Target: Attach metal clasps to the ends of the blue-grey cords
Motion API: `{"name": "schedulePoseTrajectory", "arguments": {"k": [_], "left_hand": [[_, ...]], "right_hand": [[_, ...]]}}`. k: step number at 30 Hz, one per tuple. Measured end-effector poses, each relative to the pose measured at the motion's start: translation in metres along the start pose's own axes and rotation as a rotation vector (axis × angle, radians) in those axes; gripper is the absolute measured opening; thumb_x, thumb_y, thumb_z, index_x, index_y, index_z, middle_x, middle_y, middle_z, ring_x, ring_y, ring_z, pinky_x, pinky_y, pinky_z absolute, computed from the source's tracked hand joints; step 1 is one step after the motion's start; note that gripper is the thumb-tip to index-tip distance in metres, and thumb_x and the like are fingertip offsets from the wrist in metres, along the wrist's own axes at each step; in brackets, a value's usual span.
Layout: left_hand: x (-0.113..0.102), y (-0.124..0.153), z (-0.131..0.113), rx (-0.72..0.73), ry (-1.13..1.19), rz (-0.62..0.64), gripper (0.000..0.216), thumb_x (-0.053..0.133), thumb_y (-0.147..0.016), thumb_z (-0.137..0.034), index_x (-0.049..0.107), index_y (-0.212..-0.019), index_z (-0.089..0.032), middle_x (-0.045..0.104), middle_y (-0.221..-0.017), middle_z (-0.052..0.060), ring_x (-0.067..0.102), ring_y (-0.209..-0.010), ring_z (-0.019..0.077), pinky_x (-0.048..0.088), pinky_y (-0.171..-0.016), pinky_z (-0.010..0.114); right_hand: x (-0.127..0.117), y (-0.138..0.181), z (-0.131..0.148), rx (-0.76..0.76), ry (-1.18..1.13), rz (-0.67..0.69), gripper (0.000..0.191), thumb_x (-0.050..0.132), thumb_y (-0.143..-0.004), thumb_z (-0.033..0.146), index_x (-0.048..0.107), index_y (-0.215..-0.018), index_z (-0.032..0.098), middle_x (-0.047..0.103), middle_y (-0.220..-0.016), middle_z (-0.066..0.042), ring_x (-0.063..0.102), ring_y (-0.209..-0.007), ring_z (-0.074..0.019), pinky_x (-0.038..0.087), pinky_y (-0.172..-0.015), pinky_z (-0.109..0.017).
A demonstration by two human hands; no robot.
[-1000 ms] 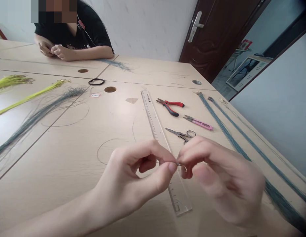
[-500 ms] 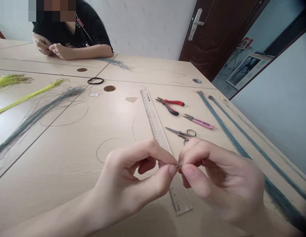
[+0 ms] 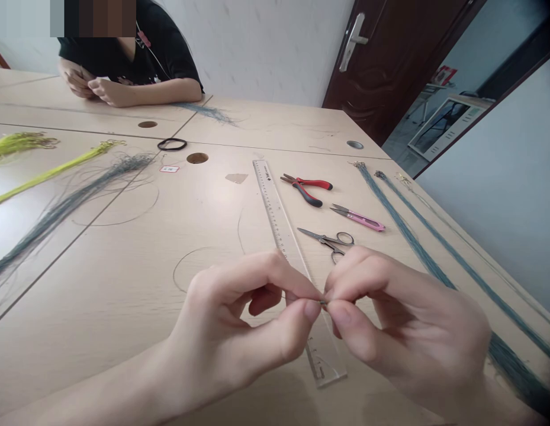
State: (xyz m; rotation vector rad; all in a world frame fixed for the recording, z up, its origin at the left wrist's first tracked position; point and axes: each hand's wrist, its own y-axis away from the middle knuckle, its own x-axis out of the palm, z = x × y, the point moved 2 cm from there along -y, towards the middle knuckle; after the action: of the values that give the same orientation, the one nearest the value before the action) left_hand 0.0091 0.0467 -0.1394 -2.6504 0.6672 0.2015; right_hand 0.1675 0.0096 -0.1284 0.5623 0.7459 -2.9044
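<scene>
My left hand (image 3: 257,313) and my right hand (image 3: 403,319) meet fingertip to fingertip above the near end of a clear ruler (image 3: 281,228). Each one pinches a thin grey-green cord (image 3: 322,302) between thumb and forefinger. Only a tiny bit of it shows between the fingertips, so whether it is knotted there I cannot tell. From behind my left fingers a fine strand curves out over the table to the left. Small scissors (image 3: 325,238) lie just beyond my right hand, one handle loop close to its knuckles.
Red-and-black pliers (image 3: 308,188) and pink thread snips (image 3: 359,219) lie right of the ruler. Blue-grey cord bundles (image 3: 403,236) run down the right side; yellow cords (image 3: 57,171) and a frayed grey bundle (image 3: 79,192) lie left. Across the table a person's forearms (image 3: 137,94) rest.
My right hand has turned slightly and its back has shifted a little to the right. Both pinches stay together, and my left hand is almost still.
</scene>
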Motion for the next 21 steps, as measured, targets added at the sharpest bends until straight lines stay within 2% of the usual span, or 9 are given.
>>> {"name": "schedulePoseTrajectory", "arguments": {"k": [21], "left_hand": [[0.0002, -0.0030, -0.0013, 0.015, 0.040, 0.002, 0.011, 0.054, -0.074, -0.010, 0.060, -0.069, -0.018, 0.049, -0.051, -0.003, 0.044, -0.049, 0.0098, 0.035, -0.044, 0.023]], "right_hand": [[-0.0020, -0.0010, 0.0015, -0.100, 0.053, 0.015, 0.009, 0.059, -0.081, 0.008, 0.058, -0.078, 0.016, 0.060, -0.068, 0.000, 0.057, -0.062, -0.0100, 0.048, -0.053, -0.025]]}}
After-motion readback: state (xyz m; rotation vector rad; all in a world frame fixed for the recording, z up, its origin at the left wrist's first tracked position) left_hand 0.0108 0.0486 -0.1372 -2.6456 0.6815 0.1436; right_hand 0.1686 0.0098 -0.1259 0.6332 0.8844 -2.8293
